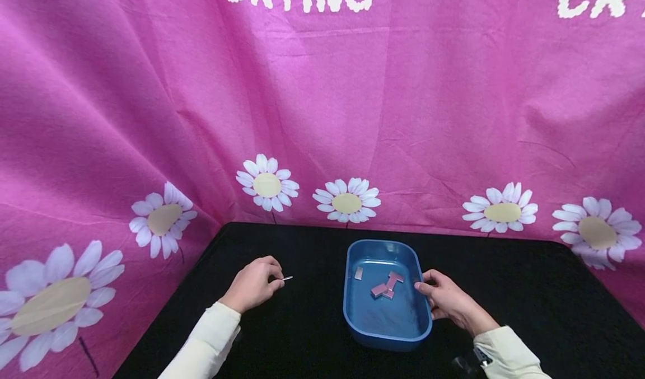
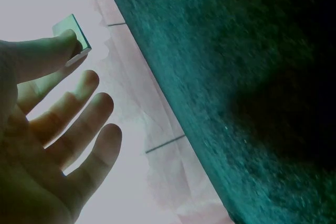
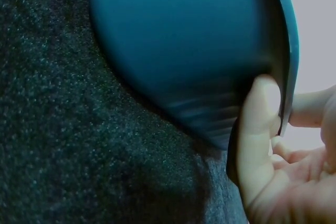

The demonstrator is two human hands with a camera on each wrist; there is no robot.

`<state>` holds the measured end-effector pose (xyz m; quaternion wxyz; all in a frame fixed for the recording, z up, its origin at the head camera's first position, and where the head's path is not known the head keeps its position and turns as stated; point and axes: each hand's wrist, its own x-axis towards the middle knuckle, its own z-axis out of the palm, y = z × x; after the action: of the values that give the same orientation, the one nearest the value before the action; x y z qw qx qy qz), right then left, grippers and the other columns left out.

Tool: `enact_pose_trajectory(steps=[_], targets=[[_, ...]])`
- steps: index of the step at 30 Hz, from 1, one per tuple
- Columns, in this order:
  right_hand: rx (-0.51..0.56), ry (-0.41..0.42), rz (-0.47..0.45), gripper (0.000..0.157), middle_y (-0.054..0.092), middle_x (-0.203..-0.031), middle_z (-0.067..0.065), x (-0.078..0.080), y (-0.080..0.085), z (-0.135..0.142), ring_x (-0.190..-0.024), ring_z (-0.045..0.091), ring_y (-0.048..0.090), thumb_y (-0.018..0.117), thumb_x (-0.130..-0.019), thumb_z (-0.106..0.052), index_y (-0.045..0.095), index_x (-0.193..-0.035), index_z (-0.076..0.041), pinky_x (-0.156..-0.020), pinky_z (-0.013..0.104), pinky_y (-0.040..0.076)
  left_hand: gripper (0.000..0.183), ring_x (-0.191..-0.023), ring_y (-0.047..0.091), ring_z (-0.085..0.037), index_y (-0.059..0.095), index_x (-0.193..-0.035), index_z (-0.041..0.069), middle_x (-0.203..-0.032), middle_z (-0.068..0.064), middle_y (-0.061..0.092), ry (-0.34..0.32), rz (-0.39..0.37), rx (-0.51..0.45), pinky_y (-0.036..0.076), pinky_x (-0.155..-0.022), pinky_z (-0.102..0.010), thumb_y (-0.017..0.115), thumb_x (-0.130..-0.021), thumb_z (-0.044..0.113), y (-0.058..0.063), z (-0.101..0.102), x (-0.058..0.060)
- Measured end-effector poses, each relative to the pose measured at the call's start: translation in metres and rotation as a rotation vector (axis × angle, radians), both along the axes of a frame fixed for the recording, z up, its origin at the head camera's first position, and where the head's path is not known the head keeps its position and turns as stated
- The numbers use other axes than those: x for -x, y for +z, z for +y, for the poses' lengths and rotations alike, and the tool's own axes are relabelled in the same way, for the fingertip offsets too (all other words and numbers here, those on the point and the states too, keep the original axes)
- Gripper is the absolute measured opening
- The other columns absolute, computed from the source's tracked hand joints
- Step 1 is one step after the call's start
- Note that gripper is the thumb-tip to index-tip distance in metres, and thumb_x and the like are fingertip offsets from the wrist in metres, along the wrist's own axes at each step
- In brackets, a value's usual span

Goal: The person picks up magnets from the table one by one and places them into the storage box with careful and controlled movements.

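My left hand (image 1: 254, 284) pinches a small flat rectangular metallic piece (image 2: 67, 24) between thumb and index finger, over the black tabletop left of a blue bin (image 1: 375, 318). In the head view only a thin edge of that piece shows; in the left wrist view the other fingers spread loosely below it. My right hand (image 1: 450, 299) grips the right side wall of the bin, with a digit over its rim. Inside the bin lie a silver rectangular piece (image 1: 359, 273) and several pinkish shiny blocks (image 1: 391, 281), some overlapping. The right wrist view shows the bin's outside (image 3: 178, 35) close up.
The black-covered table (image 1: 294, 334) extends around the bin and both hands. Behind it and at the left hangs a pink cloth (image 1: 428, 116) with white daisies and white lettering.
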<state>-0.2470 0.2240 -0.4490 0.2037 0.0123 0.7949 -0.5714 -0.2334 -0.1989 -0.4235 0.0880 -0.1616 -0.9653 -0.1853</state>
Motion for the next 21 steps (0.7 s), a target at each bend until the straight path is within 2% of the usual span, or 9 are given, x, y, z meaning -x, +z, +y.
enact_pose_trajectory(steps=[7, 15, 21], targets=[[0.005, -0.006, 0.014, 0.031, 0.055, -0.081, 0.003, -0.001, -0.002, -0.001, -0.063, 0.013, 0.059, 0.046, -0.103, -0.019, 0.040, -0.127, 0.000, -0.060, 0.031, 0.058, 0.006, -0.094, 0.064, -0.016, 0.073, -0.080, 0.018, -0.099, 0.004, 0.067, -0.046, 0.036, -0.010, 0.054, -0.082, -0.042, 0.075, -0.086, 0.019, 0.001, 0.011, 0.004], [0.008, 0.005, 0.007, 0.033, 0.055, -0.082, 0.003, -0.001, -0.002, 0.001, -0.064, 0.014, 0.059, 0.045, -0.104, -0.021, 0.039, -0.128, 0.000, -0.061, 0.032, 0.058, 0.005, -0.101, 0.063, -0.017, 0.075, -0.088, 0.017, -0.108, 0.003, 0.067, -0.067, -0.020, -0.030, 0.054, -0.087, -0.042, 0.072, -0.089, 0.022, 0.008, 0.025, 0.007], [0.014, 0.008, 0.020, 0.032, 0.054, -0.080, 0.002, 0.000, -0.002, 0.000, -0.063, 0.014, 0.058, 0.045, -0.104, -0.020, 0.039, -0.128, 0.001, -0.060, 0.031, 0.057, 0.006, -0.102, 0.063, -0.018, 0.076, -0.090, 0.018, -0.109, 0.003, 0.067, -0.079, -0.020, -0.028, 0.053, -0.088, -0.042, 0.072, -0.090, 0.022, 0.012, 0.035, 0.009]])
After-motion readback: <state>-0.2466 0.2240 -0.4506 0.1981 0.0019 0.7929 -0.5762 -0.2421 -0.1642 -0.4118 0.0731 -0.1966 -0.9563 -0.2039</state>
